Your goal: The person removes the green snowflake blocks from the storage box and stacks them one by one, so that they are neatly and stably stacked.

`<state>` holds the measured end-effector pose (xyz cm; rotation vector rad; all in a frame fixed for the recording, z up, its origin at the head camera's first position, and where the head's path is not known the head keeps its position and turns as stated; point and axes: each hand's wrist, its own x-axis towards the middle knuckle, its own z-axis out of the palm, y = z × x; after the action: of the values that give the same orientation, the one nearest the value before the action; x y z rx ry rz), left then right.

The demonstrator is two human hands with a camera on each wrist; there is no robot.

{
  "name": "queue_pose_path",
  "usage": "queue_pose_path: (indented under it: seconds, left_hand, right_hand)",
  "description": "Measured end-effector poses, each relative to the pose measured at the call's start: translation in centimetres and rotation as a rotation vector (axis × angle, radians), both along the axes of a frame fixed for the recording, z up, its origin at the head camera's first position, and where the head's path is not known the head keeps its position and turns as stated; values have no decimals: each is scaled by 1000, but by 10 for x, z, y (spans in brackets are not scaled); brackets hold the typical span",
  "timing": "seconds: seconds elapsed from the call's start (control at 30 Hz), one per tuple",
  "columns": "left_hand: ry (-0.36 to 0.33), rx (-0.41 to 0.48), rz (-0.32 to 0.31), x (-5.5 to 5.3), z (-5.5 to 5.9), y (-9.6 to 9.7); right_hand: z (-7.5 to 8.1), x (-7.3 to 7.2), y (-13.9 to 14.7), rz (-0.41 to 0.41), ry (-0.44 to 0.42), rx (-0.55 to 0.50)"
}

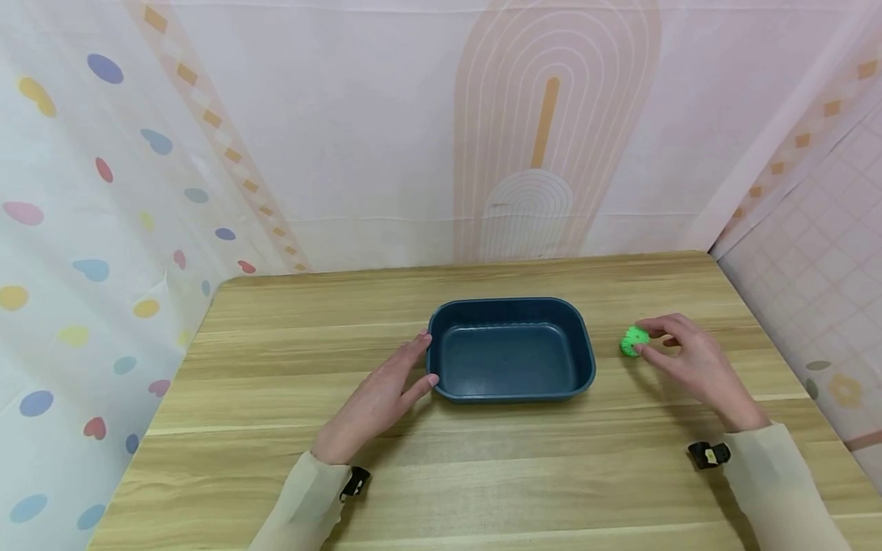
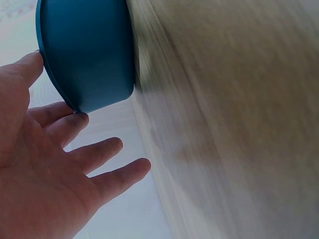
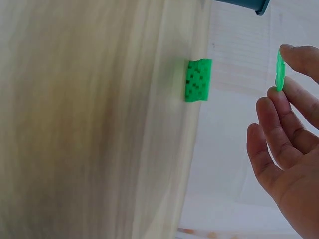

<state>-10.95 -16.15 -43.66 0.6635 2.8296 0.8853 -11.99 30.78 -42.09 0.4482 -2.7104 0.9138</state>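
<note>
A dark blue rectangular basin [image 1: 510, 360] stands on the table, hollow side up. My left hand [image 1: 375, 394] touches its left rim with thumb and fingertips; in the left wrist view the other fingers are spread away from the basin's wall [image 2: 89, 55]. To the basin's right, my right hand [image 1: 689, 363] pinches a thin green disc, like a small lid [image 3: 280, 72], between thumb and fingertips. Below it, a small green piece with square holes [image 3: 198, 80] rests on the table, apart from the disc in the right wrist view. From the head, the green pieces [image 1: 634, 337] overlap.
The wood-grain table [image 1: 482, 474] reaches back to a patterned cloth [image 1: 372, 138]. Patterned cloth also hangs along the left and right sides. A small black device [image 1: 708, 455] sits at the right wrist, another black device [image 1: 355, 483] at the left.
</note>
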Motion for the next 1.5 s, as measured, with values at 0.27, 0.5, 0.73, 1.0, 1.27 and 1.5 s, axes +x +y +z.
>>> queue_pose_path:
  seconds: [0.27, 0.5, 0.73, 1.0, 1.27, 1.5]
  left_hand:
    - [2, 1, -3, 0, 1, 0]
    - [6, 1, -4, 0, 1, 0]
    - [3, 0, -2, 0, 2, 0]
    - [-3, 0, 0, 1, 2, 0]
    - [-4, 0, 0, 0, 2, 0]
    - [-3, -4, 0, 0, 2, 0]
  right_hand:
    - [-2, -3, 4, 24, -15, 29]
    - [-2, -7, 5, 14, -60, 52]
    - [-3, -12, 6, 8, -113, 63]
    - [-4, -14, 7, 13, -150, 64]
    - [-4, -16, 8, 21, -165, 87]
    - [-4, -17, 8, 27, -219, 94]
